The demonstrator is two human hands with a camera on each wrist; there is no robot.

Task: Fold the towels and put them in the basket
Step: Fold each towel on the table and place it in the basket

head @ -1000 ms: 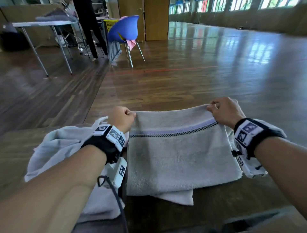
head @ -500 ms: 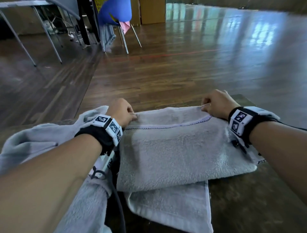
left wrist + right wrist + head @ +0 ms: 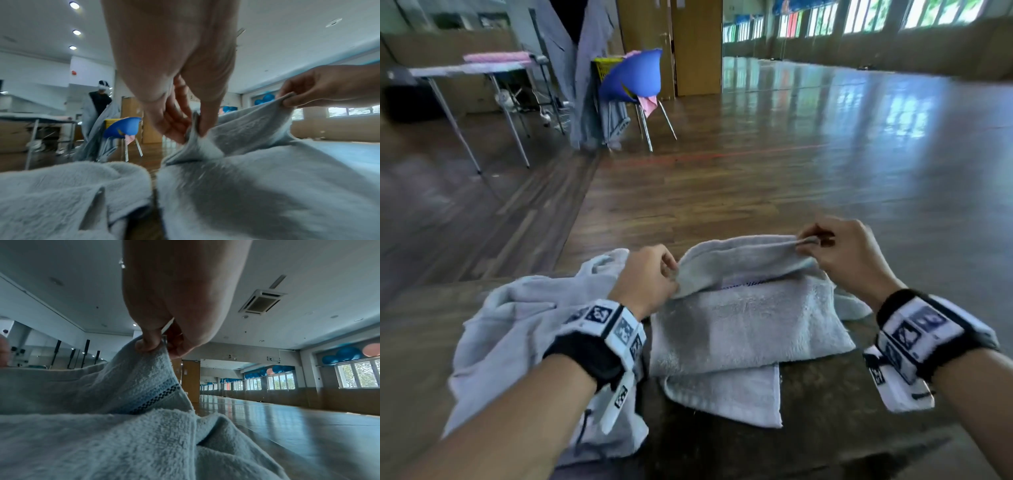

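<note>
Hands, the left hand (image 3: pixel 650 274) and right hand (image 3: pixel 849 260), are each pinching a far corner of the towel (image 3: pixel 750 325), which is being held taut so the fold lands square on the surface (image 3: pixel 825 442).

head: above, facing forward-down | wrists: low, close, slightly blurred | shared: towel (image 3: pixel 750 329)

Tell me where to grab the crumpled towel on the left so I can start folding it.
Probably the crumpled towel is best pinched at the raised corner at its far end, from above; the rest lies bunched with edges hidden. Both the left hand and right hand pinch the folded towel.
</note>
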